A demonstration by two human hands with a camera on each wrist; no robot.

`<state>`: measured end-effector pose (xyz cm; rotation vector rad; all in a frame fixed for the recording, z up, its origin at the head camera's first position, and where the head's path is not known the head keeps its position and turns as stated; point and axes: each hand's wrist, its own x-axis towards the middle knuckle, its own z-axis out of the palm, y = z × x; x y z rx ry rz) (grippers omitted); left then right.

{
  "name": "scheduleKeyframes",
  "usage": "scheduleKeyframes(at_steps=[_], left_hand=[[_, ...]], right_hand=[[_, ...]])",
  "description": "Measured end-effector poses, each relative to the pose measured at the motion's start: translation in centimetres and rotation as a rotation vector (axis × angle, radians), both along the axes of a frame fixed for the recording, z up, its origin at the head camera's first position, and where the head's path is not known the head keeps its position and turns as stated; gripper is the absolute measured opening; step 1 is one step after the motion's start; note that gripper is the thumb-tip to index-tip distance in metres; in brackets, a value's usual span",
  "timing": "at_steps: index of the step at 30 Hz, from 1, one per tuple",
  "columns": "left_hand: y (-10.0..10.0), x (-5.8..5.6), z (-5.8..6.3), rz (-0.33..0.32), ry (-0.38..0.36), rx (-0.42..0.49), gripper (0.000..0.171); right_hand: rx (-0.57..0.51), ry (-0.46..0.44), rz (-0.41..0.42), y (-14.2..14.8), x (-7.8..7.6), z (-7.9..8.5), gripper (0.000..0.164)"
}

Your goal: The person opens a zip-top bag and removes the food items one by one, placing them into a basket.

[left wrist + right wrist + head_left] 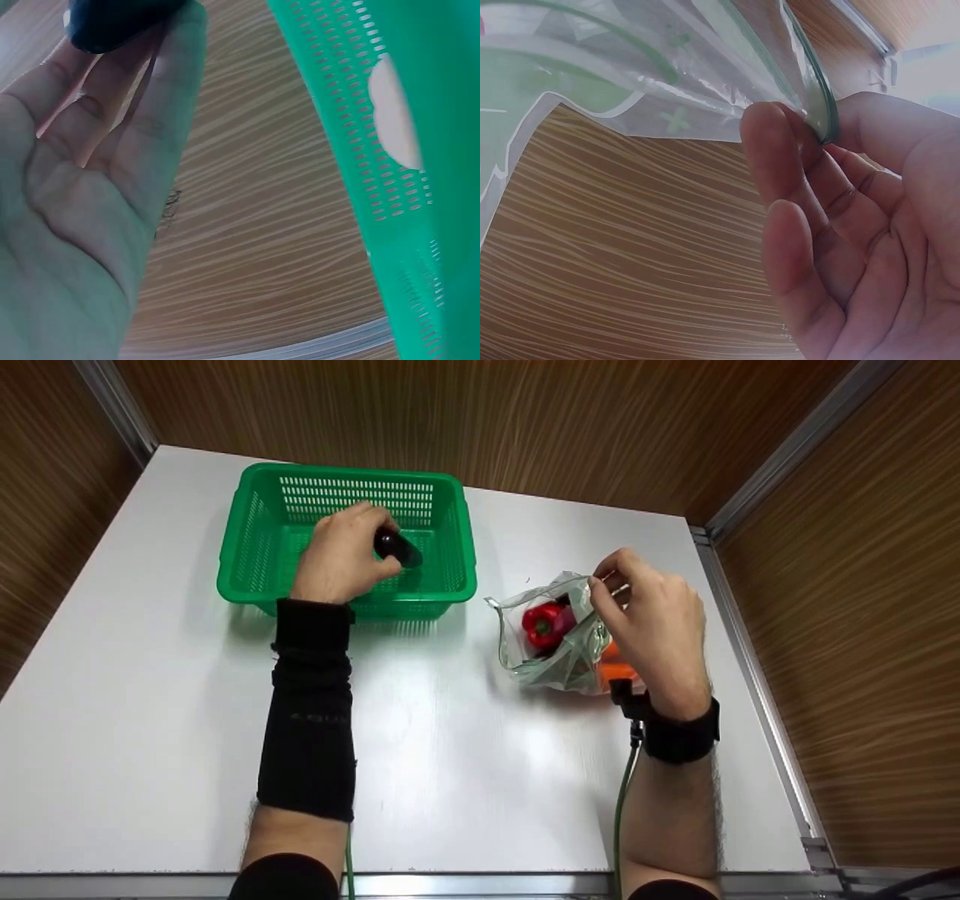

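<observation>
My left hand [341, 547] is over the green basket [349, 601], gripping a dark, glossy eggplant [400, 547] between thumb and fingers. In the left wrist view only the lower part of the eggplant [120, 22] shows, at the top edge beyond the fingers. To the right, a clear zip bag [577, 656] with green trim lies with its mouth open to the left. My right hand [656, 619] pinches the bag's rim; the right wrist view shows thumb and forefinger on the green-edged zip bag [705, 97]. A red bell pepper [541, 626] sits inside the bag's mouth.
Something orange [616, 666] shows through the bag near my right wrist, partly hidden. The white table [450, 780] ends at a metal edge in front. Wood-grain panels [540, 435] stand behind and on both sides. A green cable [624, 802] runs along my right forearm.
</observation>
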<state>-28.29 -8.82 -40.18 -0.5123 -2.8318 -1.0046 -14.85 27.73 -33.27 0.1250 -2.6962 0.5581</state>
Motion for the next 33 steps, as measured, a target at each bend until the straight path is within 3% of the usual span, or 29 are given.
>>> scheduleKeyframes(at_steps=[6, 20, 27, 33], left_hand=[[-0.2, -0.5, -0.7, -0.009, -0.061, -0.005, 0.036], [-0.7, -0.1, -0.3, -0.002, -0.247, -0.075, 0.037], [0.9, 0.7, 1.1, -0.038, -0.173, -0.064, 0.035], [3.4, 2.6, 3.0, -0.146, -0.005, -0.042, 0.026]], right_hand=[[0.006, 0.011, 0.004, -0.1, 0.0, 0.0, 0.014], [0.005, -0.005, 0.011, 0.0, -0.1, -0.1, 0.014], [0.001, -0.012, 0.002, 0.1, 0.0, 0.0, 0.014], [-0.009, -0.014, 0.009, 0.2, 0.1, 0.0, 0.015]])
